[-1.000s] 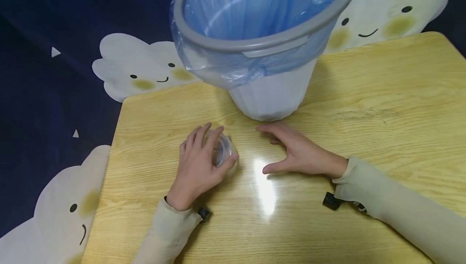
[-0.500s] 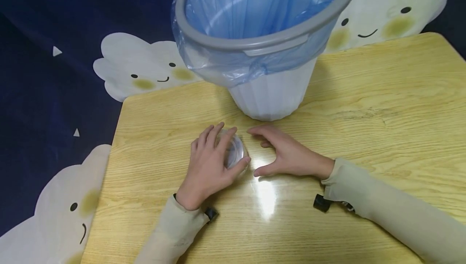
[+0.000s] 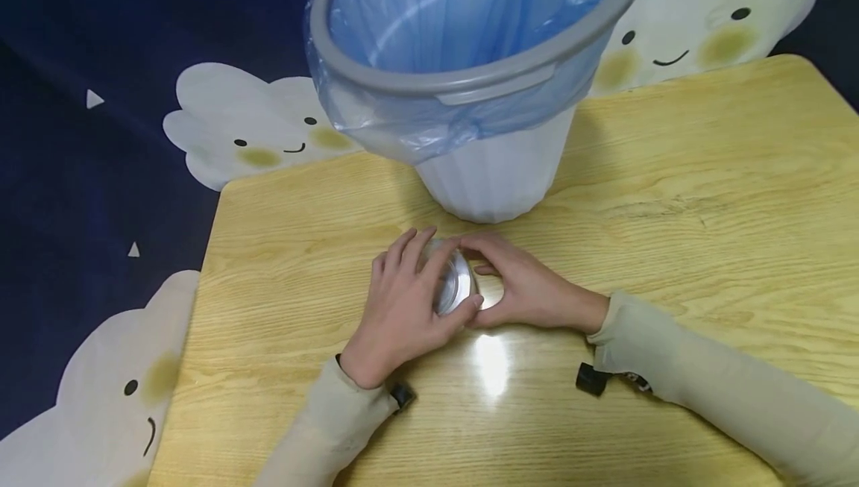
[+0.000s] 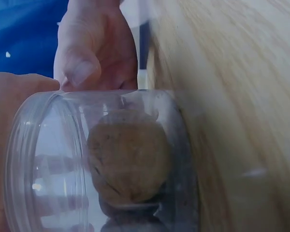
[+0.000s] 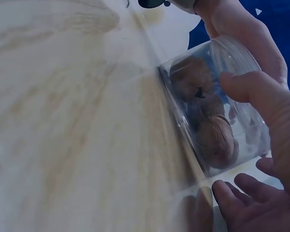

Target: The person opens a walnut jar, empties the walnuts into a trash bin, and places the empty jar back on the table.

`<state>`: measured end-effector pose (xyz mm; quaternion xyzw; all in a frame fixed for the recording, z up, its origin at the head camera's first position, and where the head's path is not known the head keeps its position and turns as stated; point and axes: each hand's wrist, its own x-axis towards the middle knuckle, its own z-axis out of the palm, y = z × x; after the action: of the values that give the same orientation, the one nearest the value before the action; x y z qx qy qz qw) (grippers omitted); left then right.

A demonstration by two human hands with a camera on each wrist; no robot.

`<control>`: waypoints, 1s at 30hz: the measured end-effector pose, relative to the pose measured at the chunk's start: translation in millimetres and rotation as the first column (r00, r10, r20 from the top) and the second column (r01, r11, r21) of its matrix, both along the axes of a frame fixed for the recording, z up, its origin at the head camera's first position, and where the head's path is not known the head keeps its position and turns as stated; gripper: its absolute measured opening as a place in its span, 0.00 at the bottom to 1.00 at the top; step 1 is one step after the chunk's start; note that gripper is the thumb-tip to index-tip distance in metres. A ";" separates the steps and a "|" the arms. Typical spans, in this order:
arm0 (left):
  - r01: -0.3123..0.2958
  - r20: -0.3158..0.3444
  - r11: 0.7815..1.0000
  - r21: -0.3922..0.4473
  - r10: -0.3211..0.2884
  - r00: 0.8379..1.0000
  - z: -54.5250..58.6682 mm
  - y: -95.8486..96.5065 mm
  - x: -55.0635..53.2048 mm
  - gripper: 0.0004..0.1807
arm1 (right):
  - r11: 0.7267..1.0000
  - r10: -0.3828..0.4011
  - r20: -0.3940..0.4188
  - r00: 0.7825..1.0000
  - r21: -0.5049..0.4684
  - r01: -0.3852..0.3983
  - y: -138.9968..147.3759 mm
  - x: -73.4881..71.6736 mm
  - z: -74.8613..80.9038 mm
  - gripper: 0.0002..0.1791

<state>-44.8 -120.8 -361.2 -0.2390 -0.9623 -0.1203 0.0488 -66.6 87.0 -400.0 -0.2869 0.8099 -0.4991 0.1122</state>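
On the worktop (image 3: 288, 271): clear jar (image 3: 456, 289) between both hands

Jar upright, in front of the bin (image 3: 496, 174), brown lumps (image 4: 128, 162) inside. Expect light, stiff, slippery handling; take hold around its sides. My left hand (image 3: 406, 312) grips it from above; my right hand (image 3: 533, 289) curves wide beside it; whether it touches, I cannot tell. Since half a second ago, the jar has shifted right, closing the gap to my right hand.

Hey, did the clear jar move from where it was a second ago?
Yes. The clear jar has moved right, from left of the white bin's foot to partly in front of it.
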 end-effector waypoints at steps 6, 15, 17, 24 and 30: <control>0.022 -0.028 1.000 0.002 -0.022 0.999 -1.0 6.7 0.3 0.40 | 0.992 -0.040 -0.059 0.997 0.118 0.047 1.7 2.1 0.7 0.54; 0.053 -0.059 0.998 0.017 -0.052 0.997 -0.2 19.1 -0.3 0.42 | 0.993 -0.044 0.020 0.999 0.111 0.042 5.3 4.3 0.0 0.59; 0.060 -0.066 0.998 0.021 -0.058 0.996 -0.2 21.7 -0.9 0.42 | 0.993 -0.051 0.032 0.998 0.105 0.048 6.9 4.5 0.1 0.59; 0.081 -0.090 0.996 0.026 -0.078 0.993 -1.4 28.4 -2.4 0.42 | 0.993 -0.059 0.036 0.998 0.101 0.055 13.6 4.8 -0.4 0.61; 0.094 -0.121 0.995 0.028 -0.090 0.989 -2.8 33.5 -3.2 0.42 | 0.995 -0.053 0.048 0.997 0.090 0.048 20.3 5.2 -0.4 0.61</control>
<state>-48.0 -87.3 -363.9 -0.2892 -0.9434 -0.1242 0.1048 -61.3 107.3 -400.3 -0.2484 0.8353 -0.4723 0.1326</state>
